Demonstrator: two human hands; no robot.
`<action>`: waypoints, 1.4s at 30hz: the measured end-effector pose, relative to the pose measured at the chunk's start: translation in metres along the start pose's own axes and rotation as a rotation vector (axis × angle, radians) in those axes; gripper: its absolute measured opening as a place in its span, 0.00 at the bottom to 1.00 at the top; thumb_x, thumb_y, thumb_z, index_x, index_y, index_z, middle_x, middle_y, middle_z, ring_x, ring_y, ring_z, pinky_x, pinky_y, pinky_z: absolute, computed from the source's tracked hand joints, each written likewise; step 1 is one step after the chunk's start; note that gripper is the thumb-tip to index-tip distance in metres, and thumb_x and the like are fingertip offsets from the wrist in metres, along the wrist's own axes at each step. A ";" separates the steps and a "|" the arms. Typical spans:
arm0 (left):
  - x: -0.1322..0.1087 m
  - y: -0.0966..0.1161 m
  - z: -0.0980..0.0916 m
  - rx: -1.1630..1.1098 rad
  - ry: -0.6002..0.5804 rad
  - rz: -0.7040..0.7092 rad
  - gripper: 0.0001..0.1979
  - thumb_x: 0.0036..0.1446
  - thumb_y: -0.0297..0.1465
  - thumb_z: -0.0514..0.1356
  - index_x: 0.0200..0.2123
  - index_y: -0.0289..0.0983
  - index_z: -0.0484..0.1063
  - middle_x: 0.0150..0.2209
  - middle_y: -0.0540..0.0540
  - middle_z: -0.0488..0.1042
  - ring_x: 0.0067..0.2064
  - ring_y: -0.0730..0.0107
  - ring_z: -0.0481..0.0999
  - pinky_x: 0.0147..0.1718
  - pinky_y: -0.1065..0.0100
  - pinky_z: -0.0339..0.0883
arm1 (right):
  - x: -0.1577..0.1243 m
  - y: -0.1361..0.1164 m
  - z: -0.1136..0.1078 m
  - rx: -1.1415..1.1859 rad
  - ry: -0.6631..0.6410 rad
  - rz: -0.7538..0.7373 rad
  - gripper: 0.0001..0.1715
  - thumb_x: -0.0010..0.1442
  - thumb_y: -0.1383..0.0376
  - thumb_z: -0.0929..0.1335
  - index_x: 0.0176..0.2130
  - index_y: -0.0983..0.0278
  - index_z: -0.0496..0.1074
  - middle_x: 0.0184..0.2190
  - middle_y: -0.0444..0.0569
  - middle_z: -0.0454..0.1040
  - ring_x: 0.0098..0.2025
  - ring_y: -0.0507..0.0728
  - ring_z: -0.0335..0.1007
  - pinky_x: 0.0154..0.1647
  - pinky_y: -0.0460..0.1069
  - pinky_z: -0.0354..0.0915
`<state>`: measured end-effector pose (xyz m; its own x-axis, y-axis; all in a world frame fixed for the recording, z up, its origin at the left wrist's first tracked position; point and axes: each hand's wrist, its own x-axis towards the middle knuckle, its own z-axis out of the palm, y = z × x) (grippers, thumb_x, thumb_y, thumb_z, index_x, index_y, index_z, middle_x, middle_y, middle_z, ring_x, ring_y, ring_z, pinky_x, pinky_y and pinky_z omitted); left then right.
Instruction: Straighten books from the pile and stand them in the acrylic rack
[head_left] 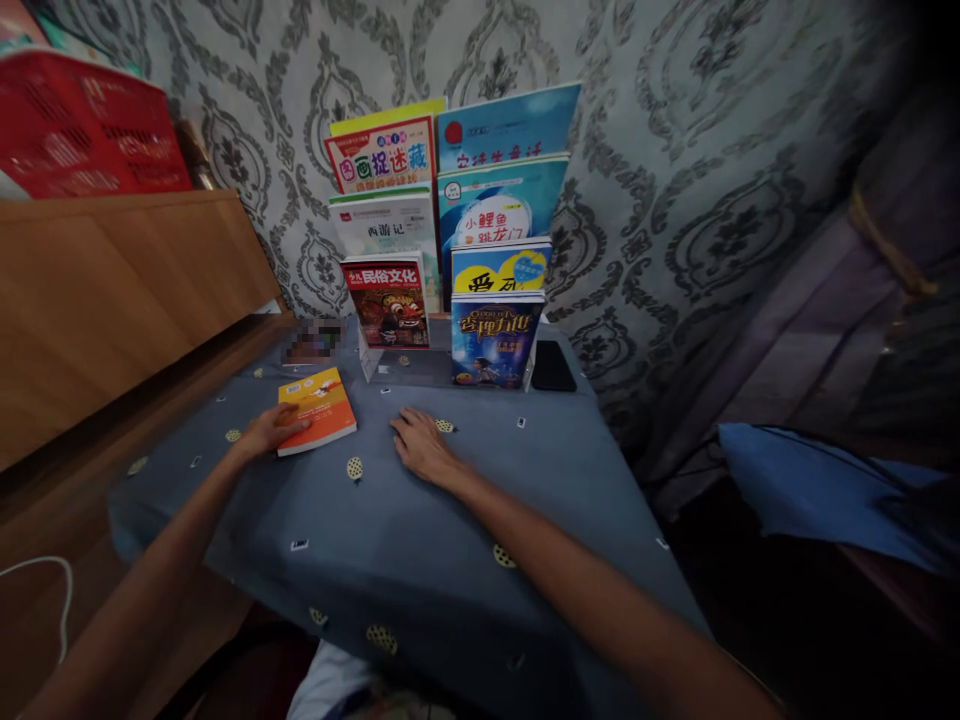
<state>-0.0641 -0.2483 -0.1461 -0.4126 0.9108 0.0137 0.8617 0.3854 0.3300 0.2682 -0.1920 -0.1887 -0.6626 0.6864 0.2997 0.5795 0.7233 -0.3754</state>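
Observation:
My left hand [274, 430] grips the left edge of an orange and yellow book [321, 420], which lies on the blue cloth near the left side of the table. Its thumb and fingers rest over the cover; what is under the edge is hidden. My right hand [422, 445] lies palm down on the cloth, fingers stretched out and nothing in them. Beyond both hands stands a clear book rack [397, 368] with upright books in two columns. At its front are a red-topped book [388, 305] on the left and a dark blue book [495, 340] on the right.
A black phone [553, 367] lies right of the rack. Behind the orange book is a blurred-out item [311, 343]. A wooden cabinet [135, 290] with a red basket [90, 125] borders the left. Patterned wallpaper [637, 200] backs the table [360, 540].

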 end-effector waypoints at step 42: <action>-0.066 0.076 0.046 0.102 -0.145 0.407 0.32 0.68 0.48 0.44 0.71 0.45 0.52 0.74 0.44 0.48 0.74 0.53 0.47 0.68 0.44 0.46 | 0.005 0.010 0.009 0.145 0.135 0.067 0.22 0.69 0.70 0.60 0.58 0.68 0.71 0.63 0.60 0.67 0.65 0.62 0.60 0.67 0.57 0.58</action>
<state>0.0424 -0.2718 -0.1657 0.0056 0.9999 -0.0114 0.9731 -0.0028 0.2304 0.2668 -0.1817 -0.1987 -0.5494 0.7438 0.3807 0.5394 0.6637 -0.5182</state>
